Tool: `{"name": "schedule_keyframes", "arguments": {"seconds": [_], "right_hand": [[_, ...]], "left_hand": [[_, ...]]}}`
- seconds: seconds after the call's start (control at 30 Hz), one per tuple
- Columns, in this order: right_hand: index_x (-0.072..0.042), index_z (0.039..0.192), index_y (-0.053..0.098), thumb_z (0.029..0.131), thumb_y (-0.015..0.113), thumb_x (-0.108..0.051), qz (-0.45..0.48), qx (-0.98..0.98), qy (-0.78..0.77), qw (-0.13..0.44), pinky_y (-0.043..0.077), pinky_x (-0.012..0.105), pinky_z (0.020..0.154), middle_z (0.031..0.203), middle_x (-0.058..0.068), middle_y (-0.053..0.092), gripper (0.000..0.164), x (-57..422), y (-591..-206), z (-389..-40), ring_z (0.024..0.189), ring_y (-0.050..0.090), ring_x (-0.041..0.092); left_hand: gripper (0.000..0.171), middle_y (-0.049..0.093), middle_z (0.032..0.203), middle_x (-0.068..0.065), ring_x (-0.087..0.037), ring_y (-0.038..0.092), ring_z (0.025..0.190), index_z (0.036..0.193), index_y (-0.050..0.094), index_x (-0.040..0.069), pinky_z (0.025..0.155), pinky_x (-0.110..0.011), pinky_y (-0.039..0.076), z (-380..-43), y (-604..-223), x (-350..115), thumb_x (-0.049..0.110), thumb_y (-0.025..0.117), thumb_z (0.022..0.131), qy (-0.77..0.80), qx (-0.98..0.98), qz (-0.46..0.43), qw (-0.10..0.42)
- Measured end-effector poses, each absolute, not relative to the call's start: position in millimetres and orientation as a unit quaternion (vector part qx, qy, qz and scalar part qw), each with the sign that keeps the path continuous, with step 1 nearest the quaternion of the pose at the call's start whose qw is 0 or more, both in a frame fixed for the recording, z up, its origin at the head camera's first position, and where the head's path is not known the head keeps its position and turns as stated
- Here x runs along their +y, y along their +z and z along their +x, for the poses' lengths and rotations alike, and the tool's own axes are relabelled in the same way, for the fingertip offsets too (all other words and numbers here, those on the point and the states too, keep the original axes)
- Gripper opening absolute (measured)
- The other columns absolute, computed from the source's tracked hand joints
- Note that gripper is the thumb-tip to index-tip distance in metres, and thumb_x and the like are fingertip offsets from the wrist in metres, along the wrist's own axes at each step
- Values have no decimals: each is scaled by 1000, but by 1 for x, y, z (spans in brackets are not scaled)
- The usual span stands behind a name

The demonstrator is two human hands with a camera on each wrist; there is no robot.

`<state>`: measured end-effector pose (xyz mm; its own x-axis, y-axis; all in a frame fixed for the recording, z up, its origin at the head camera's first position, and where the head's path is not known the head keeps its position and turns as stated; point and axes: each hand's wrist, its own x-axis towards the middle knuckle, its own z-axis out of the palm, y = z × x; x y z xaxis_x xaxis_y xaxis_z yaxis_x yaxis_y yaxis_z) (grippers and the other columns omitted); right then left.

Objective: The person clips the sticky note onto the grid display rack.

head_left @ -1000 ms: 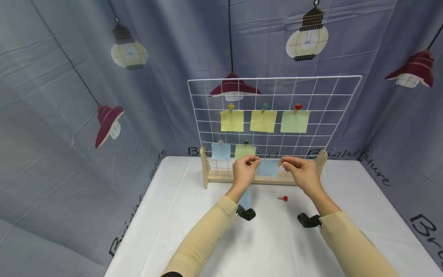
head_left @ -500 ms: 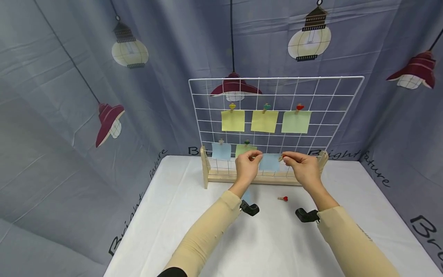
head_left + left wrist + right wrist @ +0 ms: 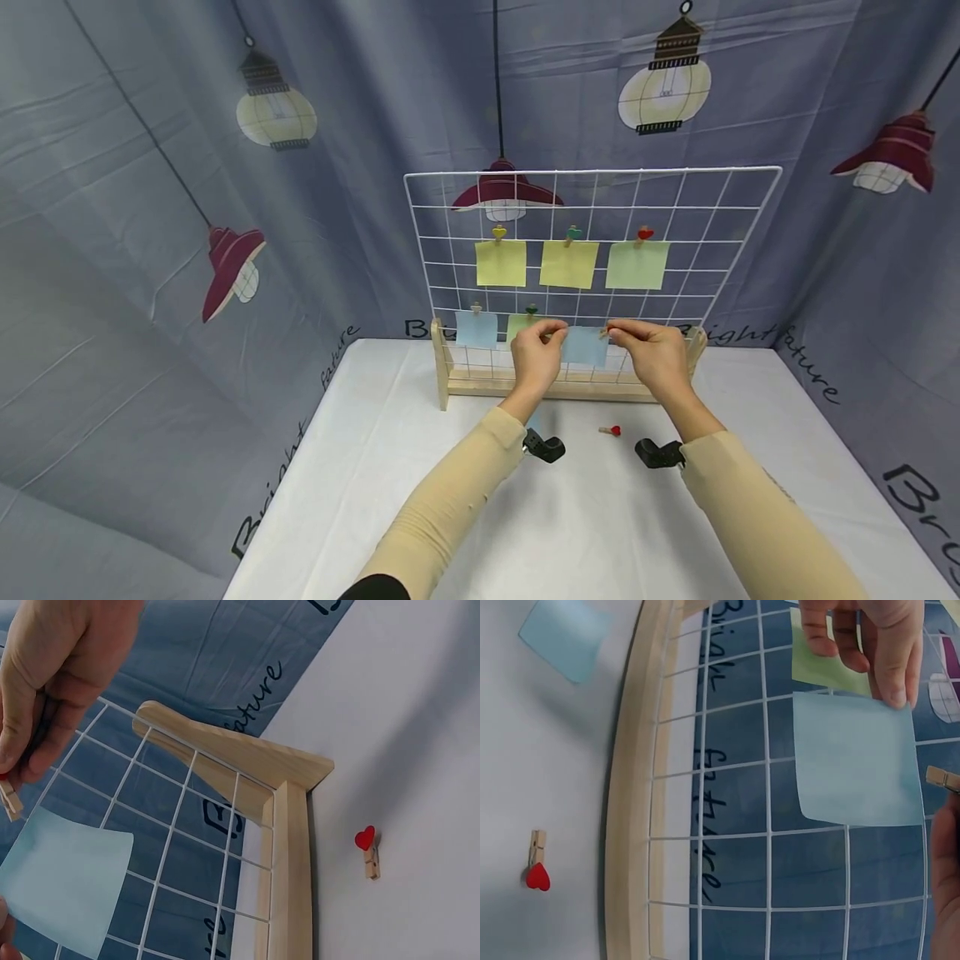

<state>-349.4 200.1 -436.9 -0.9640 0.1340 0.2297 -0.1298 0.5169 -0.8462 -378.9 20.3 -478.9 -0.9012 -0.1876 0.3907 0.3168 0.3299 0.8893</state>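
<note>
My left hand (image 3: pixel 537 354) pinches a light blue paper note (image 3: pixel 585 347) by its upper left corner, in front of the white wire grid (image 3: pixel 769 795). My right hand (image 3: pixel 656 354) pinches a small wooden clothespin (image 3: pixel 11 799) with a bit of red showing at its end. In the right wrist view the tip of that clothespin (image 3: pixel 943 778) lies just off the note's edge, apart from it. A green note (image 3: pixel 829 664) hangs behind my left fingers, partly hidden.
The grid stands in a wooden base (image 3: pixel 480 385). Notes hang clipped above, among them a yellow note (image 3: pixel 501 263) and a blue note (image 3: pixel 476 329). A red heart clothespin (image 3: pixel 611 431) and another blue note (image 3: pixel 566 637) lie on the white table (image 3: pixel 600 517).
The blue note has risen along the grid, carried by my left hand. My right hand has moved up slightly with the clothespin, staying beside the note's right edge.
</note>
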Motion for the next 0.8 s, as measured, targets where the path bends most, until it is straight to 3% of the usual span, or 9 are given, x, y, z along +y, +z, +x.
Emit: {"name": "schedule_keyframes", "arguments": {"seconds": [0.13, 0.3, 0.43, 0.57, 0.8], "right_hand": [[-14, 122, 78, 99, 70, -34, -11, -863, 486, 137, 50, 14, 71, 119, 11, 77, 31, 198, -433, -354, 87, 65, -9], [-17, 122, 78, 99, 70, -37, -18, -870, 470, 146, 48, 19, 69, 120, 8, 77, 32, 195, -429, -360, 102, 70, 12], [-16, 122, 78, 99, 70, -34, -19, -870, 471, 146, 49, 22, 76, 121, 9, 77, 31, 192, -428, -365, 113, 69, 23], [-14, 122, 78, 99, 70, -30, -7, -872, 464, 155, 50, 25, 82, 120, 10, 77, 29, 192, -429, -368, 115, 70, 26], [-13, 119, 79, 99, 71, -25, 9, -868, 466, 172, 47, 10, 69, 116, 9, 78, 25, 188, -429, -373, 103, 71, 17]], "left_hand": [[7, 79, 90, 3, -1, 53, 67, 98, 82, 15, 61, -19, 43, -380, -476, 22, 16, 75, 96, -577, -786, -36, 219], [7, 79, 89, 4, -1, 54, 66, 98, 82, 16, 61, -19, 43, -381, -476, 24, 17, 75, 95, -576, -786, -23, 224], [7, 79, 90, 4, -2, 54, 66, 98, 82, 15, 61, -20, 43, -382, -477, 24, 16, 75, 95, -578, -783, -14, 228], [8, 79, 91, 4, -1, 54, 67, 98, 82, 16, 62, -20, 43, -383, -477, 24, 18, 75, 96, -574, -786, -13, 230], [8, 79, 88, 3, 1, 53, 65, 98, 82, 15, 60, -18, 42, -385, -474, 28, 18, 75, 96, -575, -785, -13, 231]]}}
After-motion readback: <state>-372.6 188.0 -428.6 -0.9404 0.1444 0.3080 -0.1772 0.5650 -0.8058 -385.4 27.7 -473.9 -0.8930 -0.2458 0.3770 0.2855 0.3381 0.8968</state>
